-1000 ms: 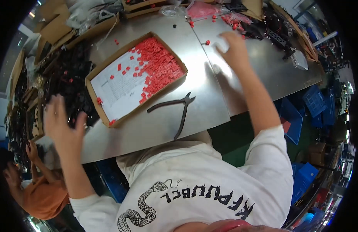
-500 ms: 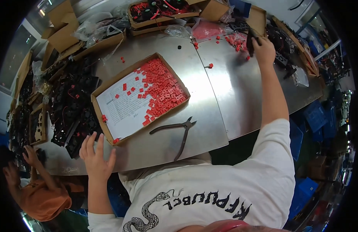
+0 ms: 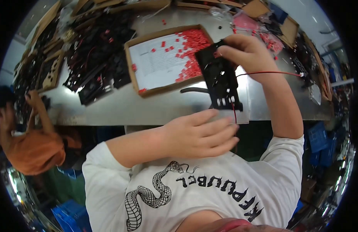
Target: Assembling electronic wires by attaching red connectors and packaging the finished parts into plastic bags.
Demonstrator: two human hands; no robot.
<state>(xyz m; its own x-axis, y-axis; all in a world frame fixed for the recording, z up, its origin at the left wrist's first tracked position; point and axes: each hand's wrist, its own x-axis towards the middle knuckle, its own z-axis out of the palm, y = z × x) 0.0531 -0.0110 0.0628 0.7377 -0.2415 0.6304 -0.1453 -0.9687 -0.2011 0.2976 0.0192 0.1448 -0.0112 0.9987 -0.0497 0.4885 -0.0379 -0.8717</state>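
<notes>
My right hand (image 3: 246, 54) grips the top of a flat black plastic frame (image 3: 219, 79) with cut-outs, held upright above the metal table (image 3: 121, 108). A thin red wire (image 3: 271, 72) runs from it out to the right, and another short red wire hangs at its lower edge. My left hand (image 3: 198, 133) is just below the frame, fingers together and stretched toward its bottom edge, holding nothing that I can see. Black pliers (image 3: 192, 90) lie on the table behind the frame.
A shallow cardboard tray (image 3: 146, 38) holds white paper and several small red parts (image 3: 192, 50). Piles of black frames (image 3: 97, 58) cover the table's left. Cardboard boxes line the back. A person in orange (image 3: 30, 143) works at the left. Blue crates (image 3: 318, 135) stand right.
My right hand came back from the far right of the table with a black frame and a red wire. My left hand rose from the table's left edge to just under the frame.
</notes>
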